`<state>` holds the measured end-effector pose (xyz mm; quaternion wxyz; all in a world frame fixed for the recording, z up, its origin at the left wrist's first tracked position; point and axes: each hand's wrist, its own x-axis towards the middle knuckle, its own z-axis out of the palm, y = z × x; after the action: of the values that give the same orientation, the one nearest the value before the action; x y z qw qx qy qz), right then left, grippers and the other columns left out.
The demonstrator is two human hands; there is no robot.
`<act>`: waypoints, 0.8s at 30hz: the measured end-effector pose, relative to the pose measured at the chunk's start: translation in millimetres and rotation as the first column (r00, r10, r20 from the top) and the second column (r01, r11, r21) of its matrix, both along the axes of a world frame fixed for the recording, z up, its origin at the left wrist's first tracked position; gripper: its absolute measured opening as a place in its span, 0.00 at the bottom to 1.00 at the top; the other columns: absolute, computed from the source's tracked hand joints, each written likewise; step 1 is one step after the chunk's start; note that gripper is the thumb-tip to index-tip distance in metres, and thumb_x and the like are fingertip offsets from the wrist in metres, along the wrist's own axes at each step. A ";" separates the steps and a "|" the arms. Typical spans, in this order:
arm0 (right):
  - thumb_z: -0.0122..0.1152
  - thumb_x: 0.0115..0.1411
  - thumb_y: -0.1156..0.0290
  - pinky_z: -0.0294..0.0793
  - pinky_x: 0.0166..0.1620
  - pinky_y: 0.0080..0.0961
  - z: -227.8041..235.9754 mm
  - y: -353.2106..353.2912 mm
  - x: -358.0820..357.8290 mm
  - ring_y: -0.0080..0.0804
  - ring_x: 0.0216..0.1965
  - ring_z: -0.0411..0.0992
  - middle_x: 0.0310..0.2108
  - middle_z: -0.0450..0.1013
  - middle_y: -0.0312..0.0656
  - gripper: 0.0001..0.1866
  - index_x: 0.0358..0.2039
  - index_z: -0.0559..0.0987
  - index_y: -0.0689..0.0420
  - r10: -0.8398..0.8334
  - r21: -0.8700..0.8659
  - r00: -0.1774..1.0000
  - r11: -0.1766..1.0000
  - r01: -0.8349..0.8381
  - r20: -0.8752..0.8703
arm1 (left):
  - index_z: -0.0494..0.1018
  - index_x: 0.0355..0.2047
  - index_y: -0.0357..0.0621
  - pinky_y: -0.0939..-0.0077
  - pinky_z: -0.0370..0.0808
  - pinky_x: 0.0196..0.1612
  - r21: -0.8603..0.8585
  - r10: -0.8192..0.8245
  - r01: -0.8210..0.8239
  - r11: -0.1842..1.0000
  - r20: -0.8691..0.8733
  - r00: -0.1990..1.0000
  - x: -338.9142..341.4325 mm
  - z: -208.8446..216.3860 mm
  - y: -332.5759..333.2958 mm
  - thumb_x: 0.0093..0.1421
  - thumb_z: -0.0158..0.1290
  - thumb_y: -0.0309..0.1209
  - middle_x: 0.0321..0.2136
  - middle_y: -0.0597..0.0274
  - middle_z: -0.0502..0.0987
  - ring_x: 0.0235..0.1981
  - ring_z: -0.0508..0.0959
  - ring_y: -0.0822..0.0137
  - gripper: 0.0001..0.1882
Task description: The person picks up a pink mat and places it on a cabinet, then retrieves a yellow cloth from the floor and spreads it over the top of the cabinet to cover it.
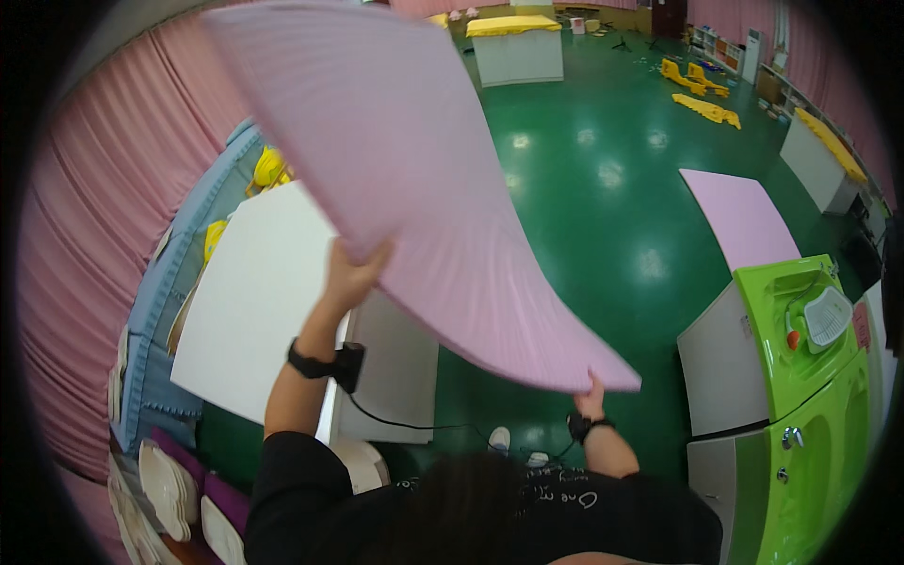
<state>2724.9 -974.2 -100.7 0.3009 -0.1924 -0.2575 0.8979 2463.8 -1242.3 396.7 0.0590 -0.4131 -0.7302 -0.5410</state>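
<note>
A large pink foam mat (405,169) is up in the air in front of me, bent and tilted, its far left corner raised highest. My left hand (353,275) is closed on its near long edge, the thumb lying on the top face and the other fingers hidden beneath. Close to the mat's right-hand corner, my right hand (590,399) grips the same edge, with most of its fingers out of sight. A white tabletop (259,301) lies below and to the left of the mat. Both wrists carry black straps with small devices, and a thin black cable (452,427) hangs between them.
A green sink unit (767,377) stands at my right, a dish rack (829,315) in its basin. Another pink mat (739,217) lies beyond it. Yellow-topped white cabinets (515,56) and yellow pieces (706,110) are farther off. Pink curtains (104,188) line the left.
</note>
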 end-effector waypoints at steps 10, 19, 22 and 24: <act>0.53 0.54 0.74 0.65 0.52 0.35 237.4 -36.4 -168.3 0.40 0.49 0.64 0.48 0.64 0.47 0.24 0.51 0.61 0.65 0.276 -0.118 0.950 0.948 -0.294 -0.146 | 0.63 0.46 0.29 0.76 0.65 0.49 0.655 0.547 -0.479 0.584 0.117 0.829 92.2 0.5 -268.0 0.52 0.50 0.18 0.45 0.56 0.68 0.45 0.68 0.66 0.20; 0.52 0.54 0.74 0.65 0.51 0.35 236.7 -87.7 -198.1 0.39 0.49 0.64 0.48 0.64 0.47 0.24 0.51 0.61 0.66 0.339 0.046 0.939 0.939 -0.341 0.046 | 0.57 0.51 0.28 0.70 0.57 0.55 0.432 0.833 -0.841 0.325 0.292 0.471 119.9 -128.5 -354.1 0.53 0.52 0.27 0.51 0.52 0.62 0.50 0.64 0.62 0.27; 0.54 0.52 0.76 0.64 0.52 0.35 243.1 -93.0 -217.6 0.40 0.49 0.64 0.48 0.64 0.47 0.25 0.51 0.62 0.66 0.326 0.118 0.942 0.936 -0.333 0.078 | 0.56 0.51 0.28 0.70 0.60 0.53 0.355 0.759 -0.900 0.251 0.505 0.411 121.3 -195.3 -368.4 0.53 0.53 0.27 0.52 0.51 0.60 0.51 0.64 0.62 0.28; 0.55 0.52 0.72 0.65 0.50 0.34 238.0 -85.6 -240.7 0.39 0.48 0.65 0.47 0.65 0.47 0.24 0.49 0.64 0.67 0.302 0.219 0.943 0.919 -0.327 0.139 | 0.59 0.50 0.28 0.70 0.63 0.51 0.337 0.698 -0.925 0.176 0.620 0.359 107.1 -244.8 -373.7 0.53 0.53 0.27 0.50 0.51 0.63 0.48 0.66 0.62 0.27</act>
<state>2484.2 -1059.8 137.4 0.1599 -0.1565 -0.4065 0.8858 2570.9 -1616.0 151.9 0.3589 0.1957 -0.5942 -0.6926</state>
